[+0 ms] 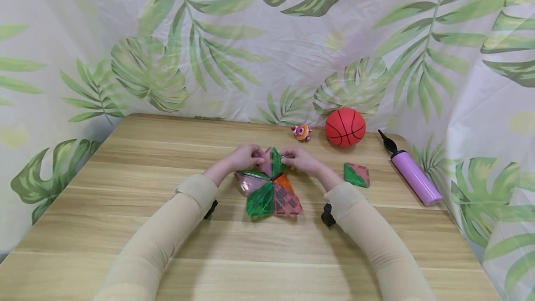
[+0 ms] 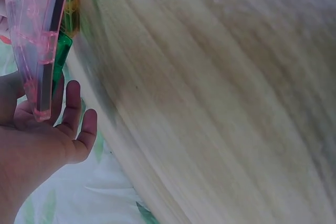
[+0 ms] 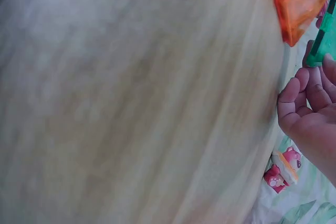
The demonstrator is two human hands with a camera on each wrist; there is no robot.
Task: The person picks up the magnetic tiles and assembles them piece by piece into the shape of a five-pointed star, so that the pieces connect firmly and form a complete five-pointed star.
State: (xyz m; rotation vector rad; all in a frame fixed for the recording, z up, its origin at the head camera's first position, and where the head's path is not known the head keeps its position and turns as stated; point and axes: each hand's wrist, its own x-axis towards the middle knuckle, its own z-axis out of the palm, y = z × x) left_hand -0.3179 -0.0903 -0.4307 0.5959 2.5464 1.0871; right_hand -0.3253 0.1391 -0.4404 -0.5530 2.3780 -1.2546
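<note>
Translucent triangular magnetic tiles stand together in a flower shape at the middle of the table, with a green tile (image 1: 261,200) and a pink tile (image 1: 287,199) at its near side. My left hand (image 1: 247,156) pinches the edge of a pink triangular tile (image 1: 266,164) at the far side. Beside it a green triangular tile (image 1: 276,163) is pinched by my right hand (image 1: 298,159), which also shows in the right wrist view with the green tile (image 3: 324,38) between its fingertips. An orange tile (image 1: 284,184) sits just below the right hand.
On the wooden table (image 1: 167,152), a green-and-pink square of tiles (image 1: 357,174) lies to the right. Farther right is a purple hand pump (image 1: 415,178). A red ball (image 1: 345,127) and a small pink toy figure (image 1: 302,132) stand along the back edge, before a leaf-patterned cloth.
</note>
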